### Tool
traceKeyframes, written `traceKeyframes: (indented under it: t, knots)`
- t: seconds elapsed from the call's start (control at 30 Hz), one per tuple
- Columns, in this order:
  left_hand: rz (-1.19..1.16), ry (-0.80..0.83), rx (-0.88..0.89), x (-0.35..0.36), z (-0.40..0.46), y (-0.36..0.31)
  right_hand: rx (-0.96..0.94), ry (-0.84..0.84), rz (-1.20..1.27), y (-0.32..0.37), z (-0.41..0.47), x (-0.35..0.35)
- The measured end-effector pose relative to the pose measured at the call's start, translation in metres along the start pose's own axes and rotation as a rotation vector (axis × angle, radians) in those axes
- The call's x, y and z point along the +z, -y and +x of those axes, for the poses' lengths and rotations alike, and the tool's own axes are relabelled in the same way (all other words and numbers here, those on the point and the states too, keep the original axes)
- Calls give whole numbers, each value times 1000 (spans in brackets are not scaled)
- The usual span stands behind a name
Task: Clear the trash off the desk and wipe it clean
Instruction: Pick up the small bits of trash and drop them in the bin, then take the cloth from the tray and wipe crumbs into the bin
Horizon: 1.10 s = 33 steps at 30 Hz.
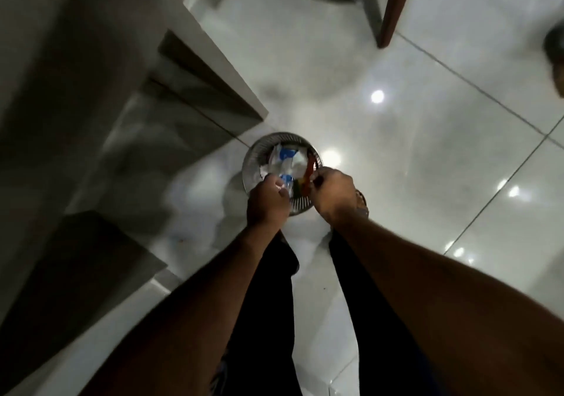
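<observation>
You are looking straight down at a round metal wastebasket (248,163) standing on the glossy white tile floor (396,151), and both of your bare arms reach down to its near rim. Your left hand (266,201) hangs over the near left part of the rim, its fingers (279,185) curled in around a crumpled clear and blue wrapper (287,179); the frame is blurred, so the grip itself is hard to read, but the wrapper sits right at the fingertips. Your right hand (332,192) is over the near right part of the rim, its fingers pinched narrow on a red and yellow piece of trash (306,180) that hangs between the two hands. A watch or bracelet (362,204) shows at the right wrist. Inside the wastebasket lies more trash, mostly white and blue plastic packaging (285,157) filling the far half. Left of the wastebasket rises pale furniture with stepped edges (195,68), too blurred to name more exactly. At the far edge a brown wooden chair leg (392,10) stands on the floor. Your dark trouser legs (268,304) show between the forearms, near the bottom. Ceiling lights are reflected as bright spots on the tiles to the right.
</observation>
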<state>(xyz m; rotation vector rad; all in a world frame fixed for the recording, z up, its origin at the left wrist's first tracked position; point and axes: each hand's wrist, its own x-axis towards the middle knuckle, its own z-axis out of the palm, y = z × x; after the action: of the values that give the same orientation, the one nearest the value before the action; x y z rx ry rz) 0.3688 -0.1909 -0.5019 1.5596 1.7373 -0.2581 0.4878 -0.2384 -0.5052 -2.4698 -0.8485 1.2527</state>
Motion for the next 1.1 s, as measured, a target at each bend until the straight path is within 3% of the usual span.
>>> traceKeyframes:
  t: [0.2,0.4,0.6,0.77,0.87,1.0,1.1]
  knots:
    - [51,10,37,20,14,2,59,9,100,-27,7,21]
    - [26,-107,252,-39,-46,-64,-3,-162,306,-1,-36,-30]
    - [-103,-460,741,-162,-136,-187,-296,-360,553,99,-100,-153]
    - [-12,-826,906,-302,-124,-253,-503,-550,417,210,-108,-239]
    - [179,-906,760,-383,-78,-259,-645,-583,351,280,-101,-273]
    - [299,-694,248,-463,0,-230,-840,-598,238,361,-82,-300]
    - [279,-615,108,-469,30,-193,-937,-632,160,409,-64,-309]
